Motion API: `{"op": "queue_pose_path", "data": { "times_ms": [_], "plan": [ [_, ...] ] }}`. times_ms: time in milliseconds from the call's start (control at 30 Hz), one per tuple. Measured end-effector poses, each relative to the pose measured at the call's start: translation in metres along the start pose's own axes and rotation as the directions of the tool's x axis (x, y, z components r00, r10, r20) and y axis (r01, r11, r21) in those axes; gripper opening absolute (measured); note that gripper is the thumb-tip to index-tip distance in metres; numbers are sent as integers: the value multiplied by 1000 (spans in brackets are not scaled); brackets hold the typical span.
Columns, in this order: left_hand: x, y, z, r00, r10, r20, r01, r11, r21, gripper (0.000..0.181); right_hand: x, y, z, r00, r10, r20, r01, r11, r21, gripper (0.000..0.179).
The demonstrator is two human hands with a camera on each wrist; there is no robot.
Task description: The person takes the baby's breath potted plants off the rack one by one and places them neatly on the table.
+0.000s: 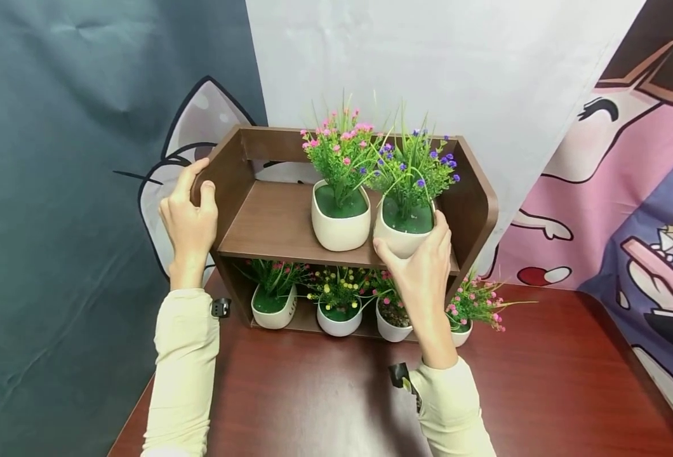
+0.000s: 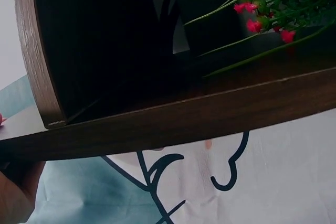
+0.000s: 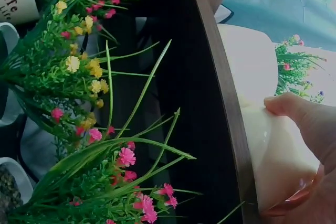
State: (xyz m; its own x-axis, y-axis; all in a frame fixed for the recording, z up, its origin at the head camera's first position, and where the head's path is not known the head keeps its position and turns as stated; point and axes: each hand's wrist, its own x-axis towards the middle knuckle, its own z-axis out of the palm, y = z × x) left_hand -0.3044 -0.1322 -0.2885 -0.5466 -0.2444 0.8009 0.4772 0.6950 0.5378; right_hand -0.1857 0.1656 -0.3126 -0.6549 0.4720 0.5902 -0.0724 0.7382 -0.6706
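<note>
Wood-grained shelf (image 1: 276, 219), smooth purple-flowered pot (image 1: 395, 240)

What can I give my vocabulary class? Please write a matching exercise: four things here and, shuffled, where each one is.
Things
1. Purple-flowered plant
2. Yellow-flowered plant
3. Lettered pot
4. Brown shelf

Places
a) Lower level, left end
b) Standing on the table
c) Held by the right grip
d) Lower level, middle

Pairs: 1-c, 2-d, 3-a, 4-b
</note>
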Motion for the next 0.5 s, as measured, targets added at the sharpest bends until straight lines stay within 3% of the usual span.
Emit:
{"op": "queue_pose_path", "data": {
  "times_ms": [500],
  "plan": [
    [-3, 3, 0, 1000, -4, 27, 4, 1000, -3, 33, -20, 1, -27, 1000, 1, 14, -1, 1000, -14, 92]
  ]
}}
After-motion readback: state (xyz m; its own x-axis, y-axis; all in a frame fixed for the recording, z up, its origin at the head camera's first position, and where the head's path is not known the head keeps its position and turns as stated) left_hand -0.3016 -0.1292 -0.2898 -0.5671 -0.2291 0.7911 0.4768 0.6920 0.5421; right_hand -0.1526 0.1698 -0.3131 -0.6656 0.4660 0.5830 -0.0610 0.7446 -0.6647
